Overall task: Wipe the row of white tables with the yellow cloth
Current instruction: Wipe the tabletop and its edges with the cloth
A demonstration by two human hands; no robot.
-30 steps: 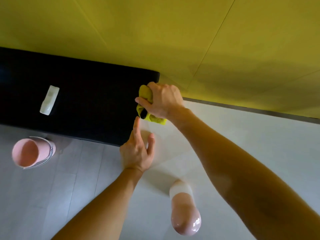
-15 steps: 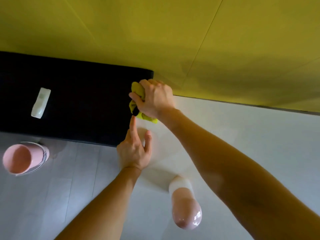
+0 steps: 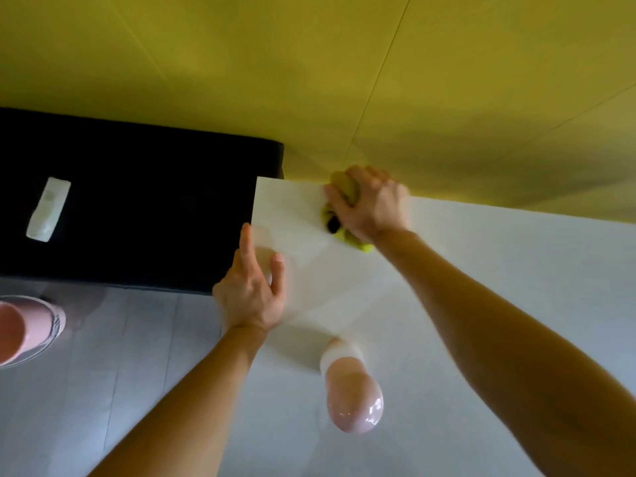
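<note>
My right hand [image 3: 373, 204] grips the bunched yellow cloth [image 3: 347, 232] and presses it on the white table [image 3: 481, 277] near its far edge, by the yellow wall. Most of the cloth is hidden under the fingers; a dark spot shows on it. My left hand [image 3: 251, 290] rests on the table's left edge with the fingers spread and straight, holding nothing. The table's far left corner lies bare between the two hands.
A black bench [image 3: 137, 208] stands left of the table, with a white remote-like object [image 3: 48, 210] on it. A pink stool [image 3: 24, 332] is on the grey floor at the left. A pink bottle-like thing [image 3: 354, 394] sits on the table near me. The yellow wall [image 3: 344, 80] runs behind.
My right hand has swept the cloth to the right, away from the table's left corner and along the far edge. My left hand has stayed on the table's left edge.
</note>
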